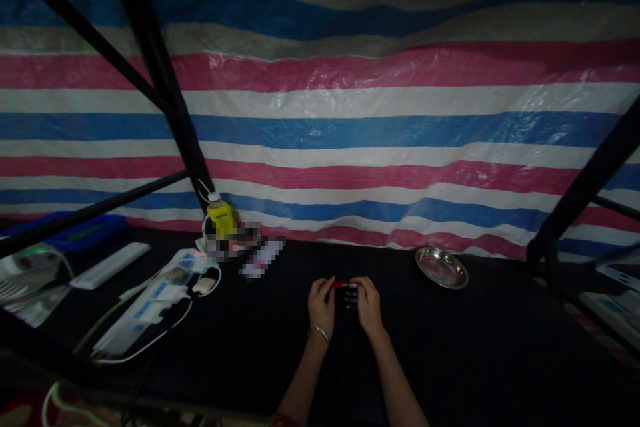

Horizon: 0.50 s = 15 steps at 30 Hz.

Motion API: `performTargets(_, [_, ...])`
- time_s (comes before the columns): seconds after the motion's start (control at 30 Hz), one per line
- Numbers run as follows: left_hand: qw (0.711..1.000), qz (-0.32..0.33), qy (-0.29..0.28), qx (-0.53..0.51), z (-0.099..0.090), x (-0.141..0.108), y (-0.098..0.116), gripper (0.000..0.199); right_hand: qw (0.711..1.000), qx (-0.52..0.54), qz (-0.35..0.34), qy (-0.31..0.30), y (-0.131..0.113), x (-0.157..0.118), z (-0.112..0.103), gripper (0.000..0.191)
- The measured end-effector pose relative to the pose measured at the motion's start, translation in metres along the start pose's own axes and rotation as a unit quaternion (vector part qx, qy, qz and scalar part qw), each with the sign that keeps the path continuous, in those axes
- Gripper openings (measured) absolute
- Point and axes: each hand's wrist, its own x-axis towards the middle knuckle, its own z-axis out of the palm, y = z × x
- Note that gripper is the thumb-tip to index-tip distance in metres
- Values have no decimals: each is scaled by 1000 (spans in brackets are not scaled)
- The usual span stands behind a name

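Note:
A small red and dark stick-like item (345,284) lies crosswise between my hands. My left hand (321,300), with a silvery bracelet at the wrist, pinches its red left end. At its right end are the closed fingertips of my right hand (368,303). Just below the item, several small dark pieces with bright glints (351,301) sit on the black table between my hands; their exact kind is too small to tell.
On the black table (480,347), a round metal dish (442,267) stands at the right. To the left are a yellow bottle (221,215), a power strip (150,303) with white cables, a white bar (113,265) and a blue tray (87,232). Black frame posts flank the striped sheet.

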Motion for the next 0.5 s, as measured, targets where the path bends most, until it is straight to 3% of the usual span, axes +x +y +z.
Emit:
performTargets(0.23, [998,48,-43,-4,6,-2,-4,26,995,-75,-37,50,5,-1,2,30])
performTargets(0.37, [995,59,-85,-11,6,-2,-1,25,995,-72,-38,53,3,-2,7,31])
performTargets(0.5, [994,50,-86,-38,3,0,6,26,995,-58,-58,63,-2,-5,11,34])
